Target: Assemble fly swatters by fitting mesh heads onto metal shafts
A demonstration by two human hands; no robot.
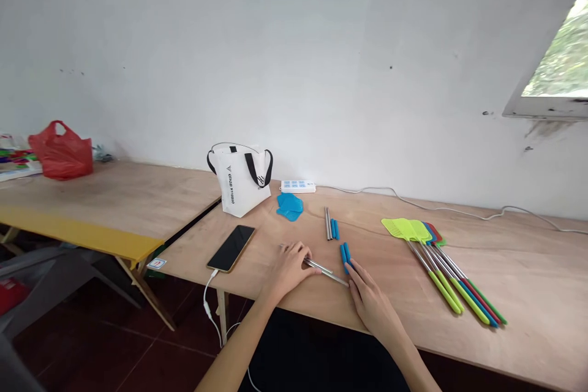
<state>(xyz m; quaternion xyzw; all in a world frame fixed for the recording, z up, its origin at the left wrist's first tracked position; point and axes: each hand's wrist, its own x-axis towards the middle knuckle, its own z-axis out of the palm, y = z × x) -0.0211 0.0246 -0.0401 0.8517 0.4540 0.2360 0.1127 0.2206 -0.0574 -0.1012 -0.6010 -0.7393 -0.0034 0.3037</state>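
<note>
My left hand (288,267) rests on the wooden table (459,318) with its fingers curled over the left end of a thin metal rod (327,272). My right hand (371,301) lies at the rod's right end, fingers stretched toward two short blue handle sleeves (345,255). Further back lie more metal rods (327,223) beside two blue sleeves (335,229). A pile of blue swatter heads (290,205) sits behind them.
Several finished fly swatters (441,269) with coloured handles lie at the right. A phone (231,247) on a cable, a white tote bag (241,179), a power strip (297,186) and a red plastic bag (61,151) on the left table are also here.
</note>
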